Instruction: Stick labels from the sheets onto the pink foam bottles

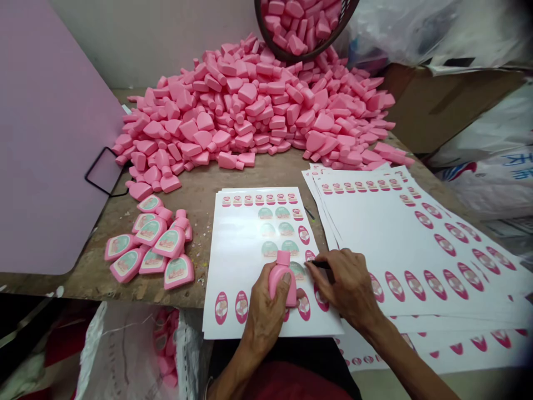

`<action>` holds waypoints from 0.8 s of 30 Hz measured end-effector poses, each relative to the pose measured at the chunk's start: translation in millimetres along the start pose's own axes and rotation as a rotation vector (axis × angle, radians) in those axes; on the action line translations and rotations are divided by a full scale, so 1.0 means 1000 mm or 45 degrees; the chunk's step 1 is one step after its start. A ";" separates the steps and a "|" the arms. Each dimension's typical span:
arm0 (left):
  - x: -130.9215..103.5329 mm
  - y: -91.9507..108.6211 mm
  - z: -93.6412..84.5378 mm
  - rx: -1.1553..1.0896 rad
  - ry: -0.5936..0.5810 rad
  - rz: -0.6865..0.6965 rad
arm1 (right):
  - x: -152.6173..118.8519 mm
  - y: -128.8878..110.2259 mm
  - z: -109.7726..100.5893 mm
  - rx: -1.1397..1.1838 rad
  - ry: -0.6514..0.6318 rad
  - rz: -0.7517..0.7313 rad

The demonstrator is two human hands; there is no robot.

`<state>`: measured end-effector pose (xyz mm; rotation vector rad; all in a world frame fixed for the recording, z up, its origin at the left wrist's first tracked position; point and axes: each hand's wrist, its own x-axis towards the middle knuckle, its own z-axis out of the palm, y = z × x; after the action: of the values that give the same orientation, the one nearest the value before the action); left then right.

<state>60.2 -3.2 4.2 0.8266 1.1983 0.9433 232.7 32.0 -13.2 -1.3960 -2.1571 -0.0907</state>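
My left hand (pixel 266 311) is wrapped round a pink bottle (pixel 280 280), cap pointing away from me, over the lower part of a sticker sheet (pixel 241 244). In my right hand (pixel 347 283) is a thin dark tool (pixel 320 265), pinched between thumb and fingers. Its tip is beside a green label (pixel 297 271) on the sheet, just right of the bottle. Rows of small labels and pink oval labels are on this sheet. Several labelled pink bottles (pixel 169 241) lie in a group to the left.
A large heap of pink bottles (pixel 250 105) covers the back, below a tipped basket (pixel 306 55). More sticker sheets (pixel 375 222) lie at the right. A pink panel (pixel 54 139) stands left; an open sack (pixel 120 355) hangs below the table edge. A cardboard box (pixel 441 105) is at the back right.
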 end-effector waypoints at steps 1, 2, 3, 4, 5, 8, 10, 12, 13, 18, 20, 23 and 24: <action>0.000 0.000 0.000 -0.011 -0.002 -0.011 | 0.001 0.002 -0.001 -0.006 -0.015 0.028; 0.000 0.001 0.000 -0.024 -0.004 -0.022 | 0.002 0.003 -0.001 -0.002 -0.042 0.045; 0.000 0.000 0.000 -0.035 -0.002 -0.028 | 0.002 0.004 -0.001 0.016 -0.075 0.043; 0.000 0.000 0.000 -0.044 -0.002 -0.028 | 0.002 0.003 0.000 0.044 -0.105 0.032; 0.000 0.000 0.000 -0.052 -0.002 -0.025 | 0.002 0.002 0.001 0.081 -0.130 0.026; 0.000 -0.002 -0.001 -0.088 -0.010 -0.012 | 0.001 -0.002 0.004 0.248 -0.153 0.162; 0.000 -0.001 -0.001 -0.114 -0.007 -0.022 | 0.000 -0.003 0.005 0.396 -0.183 0.358; 0.000 0.001 -0.001 -0.132 -0.002 -0.043 | 0.000 -0.004 0.004 0.530 -0.218 0.513; 0.000 0.003 -0.001 -0.139 0.002 -0.051 | 0.000 -0.004 0.002 0.579 -0.223 0.561; -0.001 0.008 -0.002 -0.200 0.008 -0.073 | 0.012 -0.007 -0.018 0.655 -0.076 0.766; -0.001 0.008 -0.004 -0.302 0.015 -0.102 | 0.017 -0.012 -0.026 0.662 -0.037 0.790; -0.001 0.006 -0.006 -0.524 0.073 -0.138 | 0.020 -0.026 -0.030 0.694 -0.087 0.680; -0.001 0.007 -0.007 -0.580 0.086 -0.146 | 0.019 -0.032 -0.030 0.705 -0.109 0.624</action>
<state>52.2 -1.7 9.4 0.3621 1.0201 1.1012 212.1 23.2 28.7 -1.5427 -1.6521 0.7039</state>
